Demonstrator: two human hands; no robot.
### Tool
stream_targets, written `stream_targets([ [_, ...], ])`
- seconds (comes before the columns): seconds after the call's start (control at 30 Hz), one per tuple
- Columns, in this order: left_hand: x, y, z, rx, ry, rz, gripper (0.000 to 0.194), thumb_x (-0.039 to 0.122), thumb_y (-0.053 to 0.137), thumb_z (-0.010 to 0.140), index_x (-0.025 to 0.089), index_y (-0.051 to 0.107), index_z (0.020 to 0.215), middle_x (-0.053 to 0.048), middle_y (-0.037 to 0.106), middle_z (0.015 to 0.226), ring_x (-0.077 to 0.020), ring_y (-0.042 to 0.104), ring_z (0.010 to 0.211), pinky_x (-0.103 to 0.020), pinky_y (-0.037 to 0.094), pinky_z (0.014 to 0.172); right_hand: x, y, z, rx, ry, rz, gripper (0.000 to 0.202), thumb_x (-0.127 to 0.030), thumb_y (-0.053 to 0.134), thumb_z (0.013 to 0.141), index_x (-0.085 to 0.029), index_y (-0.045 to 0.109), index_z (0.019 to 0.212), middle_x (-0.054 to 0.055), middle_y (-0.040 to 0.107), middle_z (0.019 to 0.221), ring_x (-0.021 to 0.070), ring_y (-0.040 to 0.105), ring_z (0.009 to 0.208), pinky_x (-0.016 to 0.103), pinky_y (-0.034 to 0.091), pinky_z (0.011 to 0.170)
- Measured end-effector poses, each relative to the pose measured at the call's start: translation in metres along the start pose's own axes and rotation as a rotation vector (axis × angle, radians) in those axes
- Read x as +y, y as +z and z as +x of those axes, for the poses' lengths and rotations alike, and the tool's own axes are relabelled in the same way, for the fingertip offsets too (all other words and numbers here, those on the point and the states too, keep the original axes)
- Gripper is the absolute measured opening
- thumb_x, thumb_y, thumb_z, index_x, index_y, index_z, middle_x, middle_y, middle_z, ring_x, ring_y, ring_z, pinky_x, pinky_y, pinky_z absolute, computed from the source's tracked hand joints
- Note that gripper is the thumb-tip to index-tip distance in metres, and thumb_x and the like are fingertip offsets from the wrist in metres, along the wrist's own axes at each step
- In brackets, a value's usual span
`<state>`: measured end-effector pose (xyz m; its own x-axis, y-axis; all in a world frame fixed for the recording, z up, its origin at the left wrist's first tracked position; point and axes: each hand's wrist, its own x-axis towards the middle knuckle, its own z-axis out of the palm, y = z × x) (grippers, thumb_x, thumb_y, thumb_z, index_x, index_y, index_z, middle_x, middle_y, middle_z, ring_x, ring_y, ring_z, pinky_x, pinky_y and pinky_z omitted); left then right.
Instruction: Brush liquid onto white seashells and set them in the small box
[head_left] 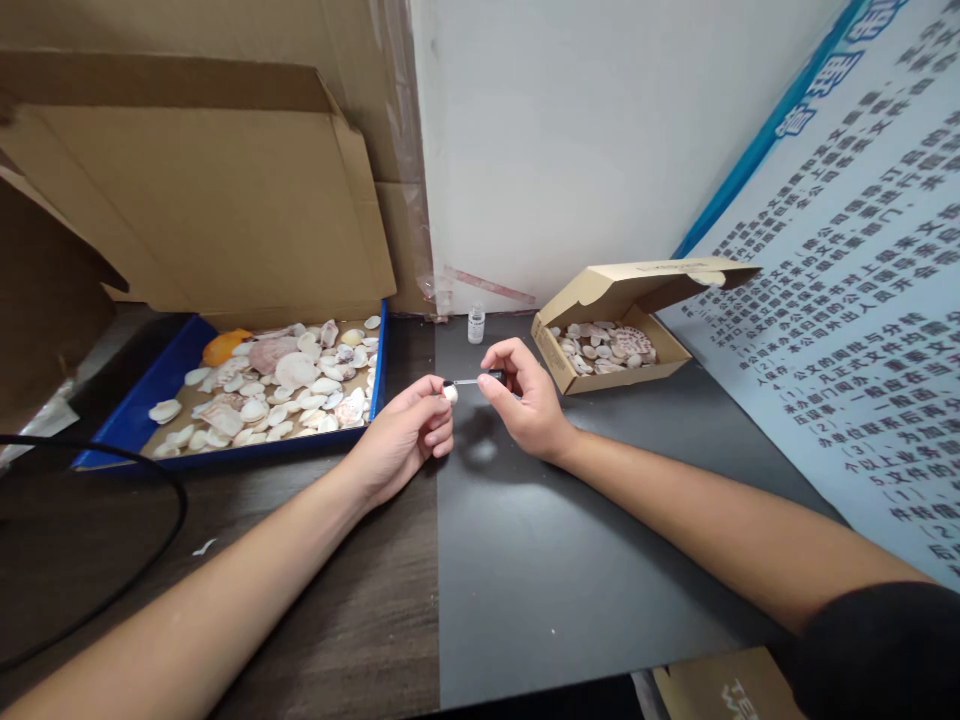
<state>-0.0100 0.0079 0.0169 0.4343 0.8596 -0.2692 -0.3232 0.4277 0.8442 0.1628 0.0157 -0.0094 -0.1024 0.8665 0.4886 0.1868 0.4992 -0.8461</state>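
Observation:
Between the fingertips of my left hand is a small white seashell. My right hand pinches the black cap of a small applicator brush, its thin stem pointing left. The dark brush tip meets the upper side of the shell, or lies just over it; I cannot tell which. Behind my hands a little clear glass bottle with a printed label stands upright, with no cap visible on it. Both hands are raised a little above the grey mat.
To the left lies a blue-edged cardboard box, lid up, holding many seashells. A smaller open carton with shells sits at the right. A black cable curves over the dark wooden table. A white wall and a printed poster border the workspace.

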Motion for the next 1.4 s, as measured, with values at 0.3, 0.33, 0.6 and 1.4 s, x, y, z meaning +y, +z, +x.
stream_targets([
  [0.3, -0.0002, -0.0016, -0.0004, -0.002, 0.002, 0.000, 0.020, 0.016, 0.066, 0.079, 0.019, 0.046, 0.082, 0.008, 0.032, 0.058, -0.0050, 0.030, 0.047, -0.018, 0.031, 0.045, -0.0014, -0.0015, -0.0001, -0.005, 0.000, -0.005, 0.010, -0.028, 0.056, 0.089, -0.022, 0.050, 0.093, -0.005, 0.043, 0.072, 0.0108, 0.036, 0.057, 0.027, 0.031, 0.055],
  [0.33, -0.0005, -0.0018, -0.0003, -0.003, 0.003, -0.001, 0.019, 0.016, 0.066, 0.080, 0.019, 0.047, 0.083, 0.008, 0.033, 0.059, -0.0050, 0.030, 0.047, -0.018, 0.031, 0.045, -0.0014, -0.0018, -0.0001, -0.013, -0.002, -0.001, 0.009, -0.028, 0.055, 0.089, -0.022, 0.050, 0.093, -0.005, 0.043, 0.072, 0.0106, 0.036, 0.057, 0.027, 0.031, 0.055],
  [0.6, 0.0003, -0.0014, -0.0004, -0.004, 0.003, -0.010, 0.018, 0.014, 0.064, 0.079, 0.019, 0.048, 0.084, 0.008, 0.035, 0.059, -0.0049, 0.031, 0.047, -0.018, 0.031, 0.045, -0.0042, -0.0025, 0.0005, -0.021, 0.013, -0.015, 0.006, -0.026, 0.054, 0.087, -0.021, 0.050, 0.089, -0.005, 0.043, 0.069, 0.0102, 0.035, 0.055, 0.026, 0.029, 0.054],
  [1.4, 0.0005, -0.0005, -0.0011, 0.001, 0.005, -0.009, 0.013, 0.014, 0.063, 0.079, 0.017, 0.050, 0.080, 0.007, 0.035, 0.058, -0.0052, 0.032, 0.047, -0.018, 0.032, 0.046, -0.0044, -0.0009, 0.0011, -0.011, 0.042, -0.007, 0.011, -0.029, 0.056, 0.088, -0.022, 0.048, 0.086, -0.004, 0.044, 0.071, 0.0105, 0.035, 0.057, 0.025, 0.026, 0.051],
])
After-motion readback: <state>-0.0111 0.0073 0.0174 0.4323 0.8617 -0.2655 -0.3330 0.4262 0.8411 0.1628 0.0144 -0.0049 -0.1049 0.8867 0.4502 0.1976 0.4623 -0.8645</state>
